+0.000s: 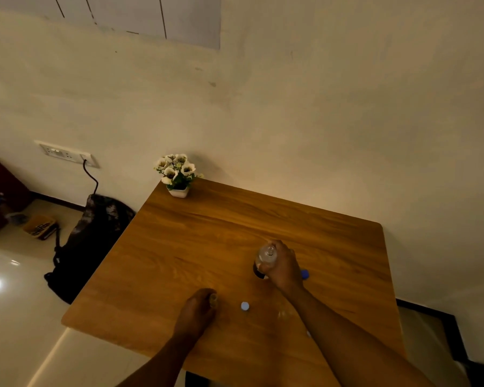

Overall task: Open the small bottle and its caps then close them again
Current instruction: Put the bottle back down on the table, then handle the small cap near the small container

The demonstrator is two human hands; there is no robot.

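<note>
Your left hand (197, 308) rests on the near part of the counter (179, 247), fingers curled around something small and pale at its tips; it is too dim to tell whether that is a cap or a stopper. Just to its right a small light blue cap (244, 306) lies loose on the wood, touching neither hand. Farther right and farther from you, your right hand (282, 265) is wrapped around the small bottle (266, 255), a clear one standing upright on the counter with its neck bare, so it looks open. A darker blue cap (305, 274) peeks out just past that hand, on the right.

With the neck uncovered and caps lying loose, you seem to be at the turn from opening to closing. Hold the bottle low on its body and pressed to the counter so it cannot tip. Bring the inner piece to the neck first, seat it square before pressing or twisting, then add the outer cap. Fetch one cap at a time; they are small and could roll off the near edge. The flower pot (178, 191) at the far left corner is well clear.
</note>
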